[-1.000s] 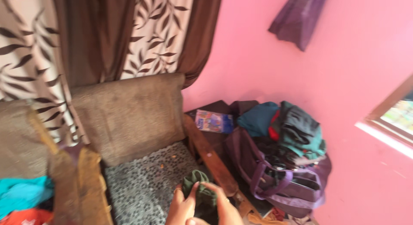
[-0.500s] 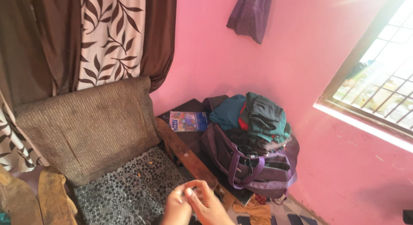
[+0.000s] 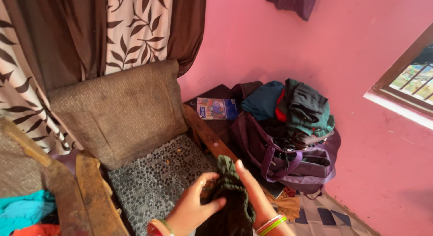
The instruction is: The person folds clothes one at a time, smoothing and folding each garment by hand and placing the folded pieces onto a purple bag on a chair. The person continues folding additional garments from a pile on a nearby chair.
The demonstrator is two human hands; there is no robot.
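Observation:
At the bottom middle of the view, my left hand [image 3: 193, 208] and my right hand [image 3: 253, 195] both hold a bunched dark green garment [image 3: 231, 200] between them. The cloth hangs over the front right corner of a wooden armchair [image 3: 135, 141] with a brown back cushion and a pebble-pattern seat. My left fingers curl over the garment's left side. My right palm presses on its right side. Bangles show on both wrists.
A purple bag [image 3: 288, 159] heaped with folded clothes [image 3: 297, 105] stands right of the chair by the pink wall. A colourful packet [image 3: 215, 108] lies on a dark low table. Leaf-print curtains [image 3: 135, 33] hang behind. A barred window [image 3: 412, 78] is at right.
The view has swung back to the left and down. The green garment has come back into sight between my hands, which have risen higher in the frame.

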